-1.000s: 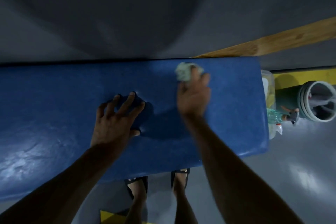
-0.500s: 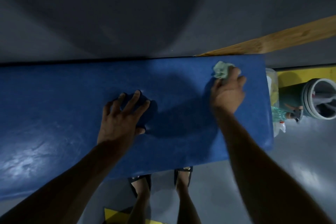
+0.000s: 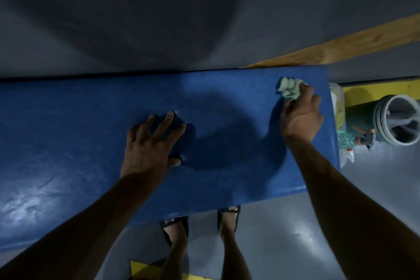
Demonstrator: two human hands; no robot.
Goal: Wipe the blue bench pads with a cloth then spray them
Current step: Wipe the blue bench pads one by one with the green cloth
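Note:
A long blue bench pad (image 3: 75, 125) runs across the view from the left edge to the right. My right hand (image 3: 301, 116) grips a crumpled pale green cloth (image 3: 289, 88) and presses it on the pad near its far right corner. My left hand (image 3: 150, 143) rests flat on the middle of the pad with fingers spread, denting the surface. A spray bottle (image 3: 346, 141) with a greenish body lies just off the pad's right end, partly hidden by the pad edge.
A grey-rimmed bucket (image 3: 395, 118) holding items stands on the floor at the right, beside a yellow frame part (image 3: 372, 91). A wooden plank (image 3: 341, 48) slants at the upper right. My two feet in sandals (image 3: 200, 223) stand under the pad's near edge on grey floor.
My right hand slid the cloth rightwards along the pad's far side, from the middle to near the right end. My left hand stayed pressed on the pad.

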